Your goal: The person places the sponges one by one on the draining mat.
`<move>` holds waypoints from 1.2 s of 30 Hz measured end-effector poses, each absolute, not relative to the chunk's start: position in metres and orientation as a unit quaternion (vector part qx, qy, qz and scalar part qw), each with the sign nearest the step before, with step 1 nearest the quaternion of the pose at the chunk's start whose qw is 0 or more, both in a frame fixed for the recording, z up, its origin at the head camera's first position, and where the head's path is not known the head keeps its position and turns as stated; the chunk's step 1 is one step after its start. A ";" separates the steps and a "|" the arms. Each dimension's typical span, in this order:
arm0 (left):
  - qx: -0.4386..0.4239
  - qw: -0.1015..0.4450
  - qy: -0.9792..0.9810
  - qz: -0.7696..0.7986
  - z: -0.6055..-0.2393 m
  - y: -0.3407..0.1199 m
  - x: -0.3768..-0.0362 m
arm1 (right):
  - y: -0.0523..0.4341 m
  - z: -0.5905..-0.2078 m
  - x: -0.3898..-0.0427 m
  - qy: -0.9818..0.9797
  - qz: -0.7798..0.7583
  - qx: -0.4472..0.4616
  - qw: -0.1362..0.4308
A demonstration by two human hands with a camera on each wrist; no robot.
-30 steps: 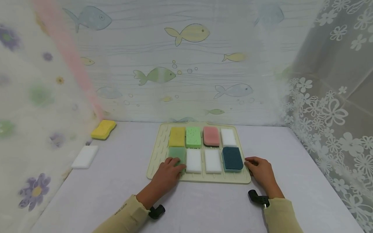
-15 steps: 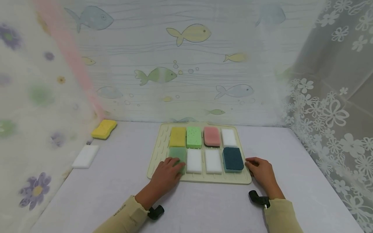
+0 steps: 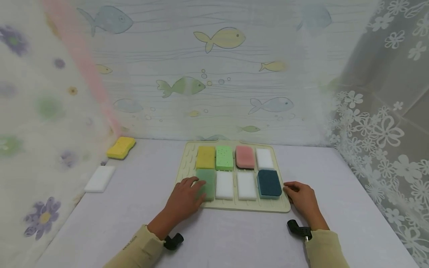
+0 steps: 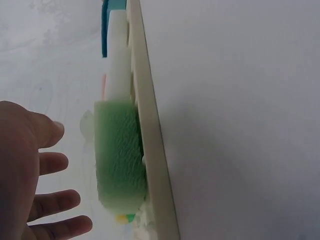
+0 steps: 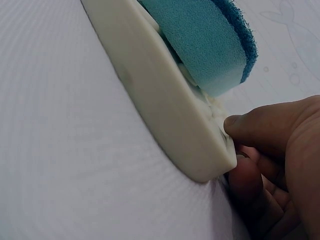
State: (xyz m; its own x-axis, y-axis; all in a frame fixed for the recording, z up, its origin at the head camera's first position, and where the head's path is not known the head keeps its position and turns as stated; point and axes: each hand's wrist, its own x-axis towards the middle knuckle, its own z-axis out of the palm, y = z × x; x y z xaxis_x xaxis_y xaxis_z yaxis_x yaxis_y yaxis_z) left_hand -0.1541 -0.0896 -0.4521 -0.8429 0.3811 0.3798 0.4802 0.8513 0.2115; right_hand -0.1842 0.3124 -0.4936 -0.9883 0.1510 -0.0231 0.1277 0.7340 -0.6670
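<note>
The cream tray (image 3: 285, 207) is best kept steady by the right hand (image 3: 301, 199), whose thumb and curled fingers pinch its near right corner, while the left hand (image 3: 184, 197) is spread flat, its straight fingers over the green sponge (image 3: 206, 178) and gripping nothing. A light, even touch seems wise, since the sponge looks soft. That sponge sits in the near left slot of the tray, pale green and rectangular. 7 others fill the remaining slots, among them a dark teal sponge (image 3: 269, 183) at near right.
</note>
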 end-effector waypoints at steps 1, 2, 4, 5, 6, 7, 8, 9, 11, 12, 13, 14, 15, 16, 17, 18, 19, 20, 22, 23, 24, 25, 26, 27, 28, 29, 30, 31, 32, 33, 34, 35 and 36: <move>-0.223 0.167 -0.948 -0.152 -0.452 -0.092 -0.155 | 0.312 -0.494 -0.185 -0.931 0.358 -0.075 0.017; -0.218 0.168 -0.950 -0.151 -0.452 -0.094 -0.156 | 0.313 -0.495 -0.185 -0.931 0.356 -0.076 0.016; -0.209 0.168 -0.951 -0.154 -0.450 -0.098 -0.159 | 0.313 -0.495 -0.185 -0.930 0.359 -0.077 0.014; -0.205 0.169 -0.952 -0.154 -0.450 -0.101 -0.160 | 0.313 -0.495 -0.185 -0.929 0.361 -0.077 0.012; -0.201 0.169 -0.953 -0.153 -0.449 -0.103 -0.162 | 0.314 -0.495 -0.185 -0.929 0.362 -0.077 0.012; -0.197 0.170 -0.954 -0.152 -0.449 -0.106 -0.163 | 0.314 -0.495 -0.185 -0.928 0.363 -0.078 0.012; -0.192 0.171 -0.955 -0.148 -0.449 -0.109 -0.165 | 0.314 -0.495 -0.185 -0.928 0.363 -0.078 0.012; -0.188 0.173 -0.956 -0.146 -0.448 -0.112 -0.167 | 0.314 -0.495 -0.184 -0.928 0.364 -0.079 0.011; -0.178 0.176 -0.958 -0.136 -0.448 -0.118 -0.171 | 0.314 -0.495 -0.184 -0.928 0.364 -0.080 0.010; -0.173 0.175 -0.960 -0.133 -0.448 -0.121 -0.173 | 0.314 -0.495 -0.184 -0.928 0.364 -0.080 0.010; -0.167 0.174 -0.962 -0.128 -0.447 -0.125 -0.176 | 0.315 -0.495 -0.184 -0.928 0.363 -0.081 0.010; -0.162 0.172 -0.964 -0.125 -0.447 -0.128 -0.178 | 0.315 -0.495 -0.184 -0.928 0.362 -0.082 0.010; -0.156 0.170 -0.965 -0.123 -0.446 -0.131 -0.180 | 0.315 -0.495 -0.183 -0.929 0.362 -0.082 0.010; -0.150 0.168 -0.967 -0.120 -0.445 -0.134 -0.182 | 0.315 -0.495 -0.183 -0.928 0.363 -0.081 0.010; -0.143 0.165 -0.969 -0.118 -0.444 -0.137 -0.184 | 0.316 -0.495 -0.183 -0.929 0.362 -0.081 0.011; -0.136 0.163 -0.970 -0.116 -0.444 -0.141 -0.187 | 0.316 -0.495 -0.183 -0.928 0.363 -0.081 0.011; -0.129 0.161 -0.972 -0.113 -0.443 -0.144 -0.190 | 0.316 -0.495 -0.183 -0.929 0.362 -0.081 0.012; -0.122 0.159 -0.973 -0.111 -0.443 -0.148 -0.192 | 0.316 -0.495 -0.183 -0.928 0.363 -0.081 0.012; -0.107 0.156 -0.976 -0.107 -0.443 -0.156 -0.198 | 0.316 -0.495 -0.183 -0.928 0.364 -0.080 0.012; -0.099 0.154 -0.977 -0.105 -0.443 -0.161 -0.201 | 0.316 -0.495 -0.183 -0.928 0.364 -0.080 0.013; -0.093 0.154 -0.978 -0.103 -0.442 -0.165 -0.204 | 0.316 -0.495 -0.183 -0.927 0.365 -0.080 0.013; -0.087 0.154 -0.979 -0.102 -0.442 -0.169 -0.207 | 0.316 -0.496 -0.183 -0.927 0.366 -0.081 0.013; -0.083 0.156 -0.979 -0.101 -0.442 -0.173 -0.209 | 0.315 -0.496 -0.183 -0.927 0.367 -0.081 0.013; -0.079 0.158 -0.979 -0.101 -0.442 -0.178 -0.211 | 0.315 -0.496 -0.183 -0.926 0.367 -0.082 0.014; -0.077 0.160 -0.979 -0.099 -0.442 -0.182 -0.212 | 0.315 -0.496 -0.183 -0.925 0.370 -0.082 0.013; -0.074 0.159 -0.980 -0.097 -0.442 -0.186 -0.214 | 0.314 -0.496 -0.183 -0.925 0.371 -0.082 0.012; -0.072 0.159 -0.980 -0.096 -0.441 -0.190 -0.215 | 0.314 -0.496 -0.183 -0.924 0.372 -0.083 0.012; -0.069 0.155 -0.981 -0.095 -0.441 -0.194 -0.216 | 0.313 -0.496 -0.183 -0.924 0.372 -0.083 0.011; -0.065 0.150 -0.982 -0.094 -0.441 -0.198 -0.217 | 0.313 -0.496 -0.183 -0.924 0.372 -0.083 0.011; -0.061 0.143 -0.983 -0.092 -0.441 -0.202 -0.218 | 0.312 -0.496 -0.183 -0.925 0.371 -0.083 0.011; -0.056 0.136 -0.985 -0.090 -0.441 -0.206 -0.219 | 0.312 -0.496 -0.183 -0.925 0.371 -0.083 0.011; -0.050 0.130 -0.986 -0.090 -0.441 -0.210 -0.219 | 0.312 -0.495 -0.184 -0.926 0.369 -0.082 0.012; -0.045 0.125 -0.987 -0.090 -0.441 -0.214 -0.220 | 0.312 -0.495 -0.184 -0.926 0.368 -0.081 0.014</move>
State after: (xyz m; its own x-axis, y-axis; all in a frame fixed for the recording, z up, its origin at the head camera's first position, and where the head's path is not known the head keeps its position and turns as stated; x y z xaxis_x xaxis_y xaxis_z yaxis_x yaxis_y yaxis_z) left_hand -0.2202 -0.2143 -0.4406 -0.9647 0.0667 0.2549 0.1118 0.9796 0.1669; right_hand -0.1838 0.3119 -0.4951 -0.9864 0.1609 -0.0348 0.1409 0.7155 -0.6843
